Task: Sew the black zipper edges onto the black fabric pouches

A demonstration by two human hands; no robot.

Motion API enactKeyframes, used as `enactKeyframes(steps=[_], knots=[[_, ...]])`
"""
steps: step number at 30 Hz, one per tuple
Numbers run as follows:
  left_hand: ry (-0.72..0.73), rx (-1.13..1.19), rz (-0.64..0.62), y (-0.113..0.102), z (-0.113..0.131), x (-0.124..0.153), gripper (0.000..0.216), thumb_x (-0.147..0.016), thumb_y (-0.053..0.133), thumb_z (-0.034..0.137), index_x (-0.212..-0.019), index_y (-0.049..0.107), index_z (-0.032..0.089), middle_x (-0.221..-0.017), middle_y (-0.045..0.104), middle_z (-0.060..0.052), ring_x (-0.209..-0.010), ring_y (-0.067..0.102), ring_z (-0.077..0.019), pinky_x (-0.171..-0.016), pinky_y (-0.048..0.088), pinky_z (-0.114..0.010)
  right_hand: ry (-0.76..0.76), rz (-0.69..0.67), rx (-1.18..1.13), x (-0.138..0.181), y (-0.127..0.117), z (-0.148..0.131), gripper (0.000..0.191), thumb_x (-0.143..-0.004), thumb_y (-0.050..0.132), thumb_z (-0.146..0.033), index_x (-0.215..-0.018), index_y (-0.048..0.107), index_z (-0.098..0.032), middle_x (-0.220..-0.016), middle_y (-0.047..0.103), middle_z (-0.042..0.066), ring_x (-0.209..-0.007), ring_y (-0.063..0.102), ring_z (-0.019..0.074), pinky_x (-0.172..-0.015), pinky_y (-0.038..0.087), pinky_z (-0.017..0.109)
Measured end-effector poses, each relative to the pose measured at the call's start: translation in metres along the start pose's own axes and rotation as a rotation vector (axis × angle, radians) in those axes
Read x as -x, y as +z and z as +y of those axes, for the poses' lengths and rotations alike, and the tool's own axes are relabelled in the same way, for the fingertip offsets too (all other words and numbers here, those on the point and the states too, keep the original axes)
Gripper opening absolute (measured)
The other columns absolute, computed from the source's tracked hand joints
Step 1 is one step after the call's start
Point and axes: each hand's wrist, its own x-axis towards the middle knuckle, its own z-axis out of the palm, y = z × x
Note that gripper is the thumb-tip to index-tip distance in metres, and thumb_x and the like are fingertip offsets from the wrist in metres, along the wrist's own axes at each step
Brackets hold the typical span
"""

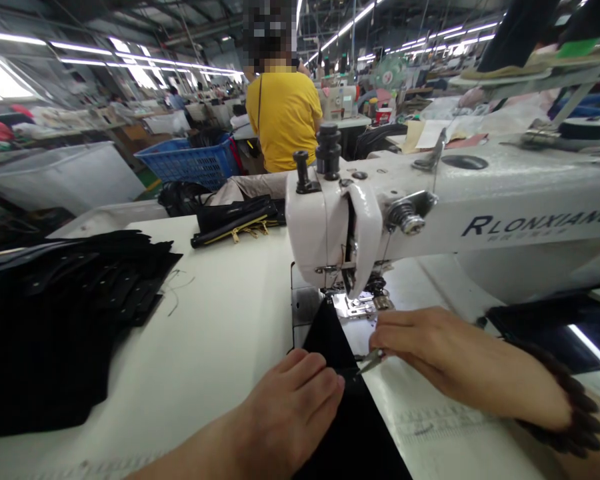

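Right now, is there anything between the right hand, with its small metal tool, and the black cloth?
Nothing visible stands between them. The right hand holds the small metal tool with its tip at the right edge of the black cloth. The left hand is on the cloth, left of the tip, not in between.

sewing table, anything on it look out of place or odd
Only a few loose threads stand out, on the tabletop just right of the stacked black pieces, like stray scraps. The stack's uneven edge may be normal. I see no spill; the black fabric at the sewing machine is too dark to judge for damage.
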Motion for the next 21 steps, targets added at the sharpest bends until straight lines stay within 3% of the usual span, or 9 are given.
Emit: enactKeyframes(steps=[4,7,10,21], knots=[[-0.005,-0.012,0.01,0.002,0.0,0.001,0.029,-0.088,0.029,0.007,-0.092,0.056,-0.002,-0.074,0.057,-0.013,-0.072,0.051,-0.0217,-0.058,0.048,-0.037,-0.003,0.043,0.149,-0.006,0.019,0.001,0.033,-0.074,0.042,0.002,-0.094,0.055,-0.021,-0.082,0.055,0.001,-0.07,0.052,0.0153,-0.06,0.036,0.027],[0.0,-0.017,0.005,0.002,0.0,0.0,0.029,-0.088,0.028,0.007,-0.092,0.056,-0.002,-0.073,0.057,-0.012,-0.072,0.051,-0.0213,-0.06,0.048,-0.036,-0.002,0.096,0.203,-0.008,0.026,0.003,0.026,-0.078,0.048,-0.009,-0.1,0.054,-0.02,-0.083,0.055,0.002,-0.072,0.051,0.0174,-0.062,0.037,0.029],[-0.006,-0.015,0.004,0.002,0.0,0.0,0.029,-0.088,0.029,0.007,-0.092,0.057,-0.002,-0.074,0.057,-0.012,-0.071,0.051,-0.0207,-0.06,0.048,-0.036,0.0,0.13,0.237,-0.009,0.029,0.004,0.022,-0.079,0.054,-0.017,-0.101,0.055,-0.02,-0.083,0.055,0.003,-0.074,0.051,0.0187,-0.064,0.038,0.031],[-0.005,-0.022,0.006,0.003,0.0,0.003,0.027,-0.087,0.031,0.007,-0.093,0.056,-0.002,-0.077,0.057,-0.013,-0.076,0.051,-0.0218,-0.061,0.048,-0.036,-0.089,0.207,0.307,-0.011,0.029,0.003,0.021,-0.078,0.055,-0.016,-0.099,0.056,-0.018,-0.079,0.055,0.003,-0.07,0.05,0.0185,-0.065,0.037,0.032]])
